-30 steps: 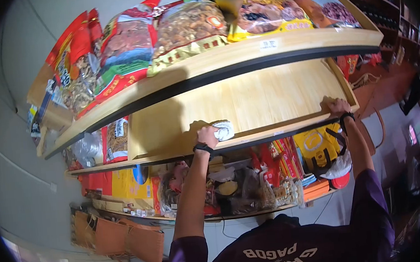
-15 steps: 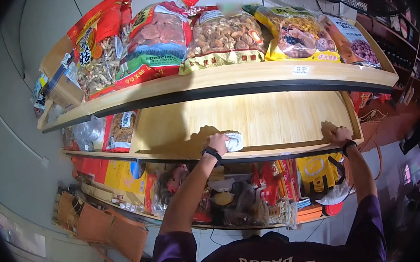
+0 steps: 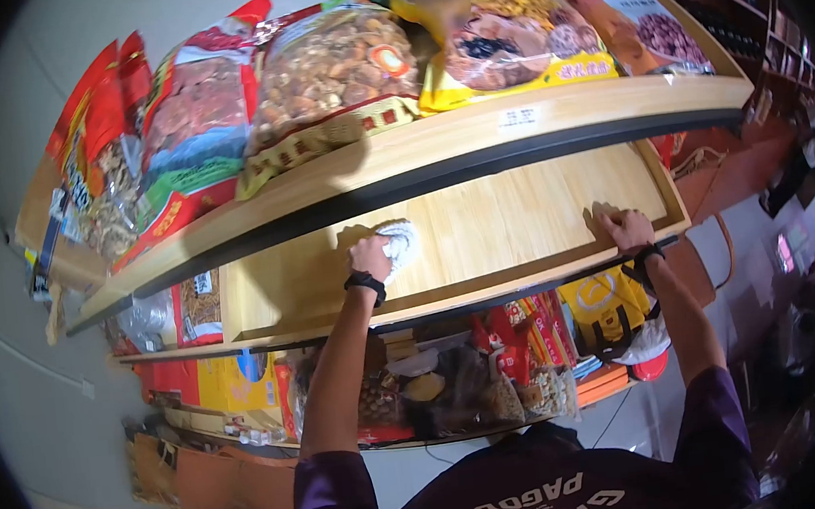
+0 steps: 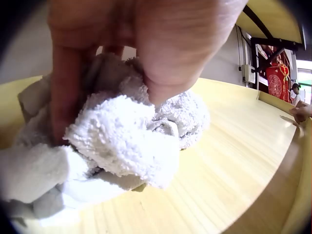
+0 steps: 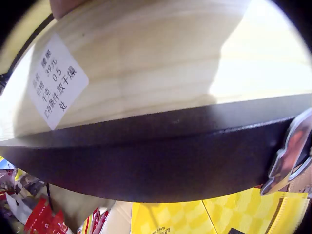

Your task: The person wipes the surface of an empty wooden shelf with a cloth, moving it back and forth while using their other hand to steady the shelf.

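My left hand (image 3: 369, 258) grips a bunched white cloth (image 3: 397, 244) against the bare wooden bottom of the middle shelf tray (image 3: 511, 216). Close up in the left wrist view, the fingers and thumb of the left hand (image 4: 141, 44) pinch the fluffy cloth (image 4: 122, 139). Toward the tray's right end, my right hand (image 3: 630, 230) rests over the front rim, its fingers reaching inward and holding no loose thing. The right wrist view shows the pale wooden rim (image 5: 156, 63) with a white label (image 5: 58, 80); only a bit of skin shows at its top edge.
Above the tray, an upper shelf (image 3: 371, 166) holds several food bags (image 3: 334, 77). A packed bag (image 3: 201, 311) stands left of the tray's divider. Below are mixed packages (image 3: 457, 376) and a yellow bag (image 3: 606, 310). An orange-brown chair (image 3: 224, 484) is at lower left.
My left hand has moved the cloth from beside the front rim farther into the tray and a little left. My right hand has shifted slightly left from the corner. The head view has tilted.
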Demonstrator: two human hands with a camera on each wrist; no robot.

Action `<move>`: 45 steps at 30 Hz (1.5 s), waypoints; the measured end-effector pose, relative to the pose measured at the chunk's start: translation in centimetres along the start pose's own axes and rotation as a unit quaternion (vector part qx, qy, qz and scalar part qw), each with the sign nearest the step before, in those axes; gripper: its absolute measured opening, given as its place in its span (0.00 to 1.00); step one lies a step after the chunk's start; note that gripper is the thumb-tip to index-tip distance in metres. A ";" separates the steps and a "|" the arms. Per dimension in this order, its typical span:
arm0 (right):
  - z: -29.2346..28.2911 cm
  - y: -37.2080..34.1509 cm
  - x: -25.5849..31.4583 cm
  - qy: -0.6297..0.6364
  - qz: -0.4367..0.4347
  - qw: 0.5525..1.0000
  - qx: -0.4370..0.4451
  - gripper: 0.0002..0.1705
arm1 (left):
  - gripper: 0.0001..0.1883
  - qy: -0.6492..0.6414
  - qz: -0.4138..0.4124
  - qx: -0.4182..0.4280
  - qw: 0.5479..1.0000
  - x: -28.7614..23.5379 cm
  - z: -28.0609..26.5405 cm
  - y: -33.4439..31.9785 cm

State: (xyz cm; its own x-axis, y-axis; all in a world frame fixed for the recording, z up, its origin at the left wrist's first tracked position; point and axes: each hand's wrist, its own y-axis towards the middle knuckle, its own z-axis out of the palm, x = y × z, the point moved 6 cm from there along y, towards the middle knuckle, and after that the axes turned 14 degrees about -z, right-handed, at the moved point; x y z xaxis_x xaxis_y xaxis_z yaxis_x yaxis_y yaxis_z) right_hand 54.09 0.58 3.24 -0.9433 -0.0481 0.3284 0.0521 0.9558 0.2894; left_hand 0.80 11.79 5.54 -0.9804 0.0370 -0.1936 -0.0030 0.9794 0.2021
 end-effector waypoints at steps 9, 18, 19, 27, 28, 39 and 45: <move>-0.2 0.5 0.7 0.006 0.011 0.997 0.076 0.21 | 0.20 -0.036 -0.040 -0.030 0.998 1.5 1.9 6.8; 0.1 0.5 -0.2 0.026 0.025 0.997 0.072 0.25 | 0.20 -0.075 0.072 -0.194 0.975 1.3 1.1 10.9; 0.0 0.6 0.0 0.029 0.025 0.997 0.071 0.26 | 0.20 -0.065 0.067 -0.187 0.978 1.7 1.3 11.4; 0.0 0.7 -0.2 0.015 0.047 0.996 0.076 0.25 | 0.20 -0.032 0.059 -0.152 0.986 3.2 1.6 13.6; 0.0 0.7 -0.3 0.014 0.053 0.995 0.083 0.24 | 0.20 -0.030 0.061 -0.150 0.986 3.0 1.8 13.6; 0.6 0.5 -0.8 0.017 0.026 0.997 0.064 0.23 | 0.19 -0.017 0.019 0.018 1.000 1.7 0.9 6.7; 0.0 0.4 0.0 0.024 0.022 0.997 0.069 0.25 | 0.19 -0.048 0.021 0.025 0.998 4.0 0.4 1.3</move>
State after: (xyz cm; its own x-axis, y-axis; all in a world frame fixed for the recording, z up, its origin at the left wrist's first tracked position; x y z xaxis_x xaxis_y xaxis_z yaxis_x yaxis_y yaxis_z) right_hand 54.10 0.95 3.38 -0.9245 -0.0161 0.3809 0.0439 0.9880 0.1482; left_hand -3.03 13.28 4.62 -0.9558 0.0955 -0.2781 0.0507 0.9851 0.1643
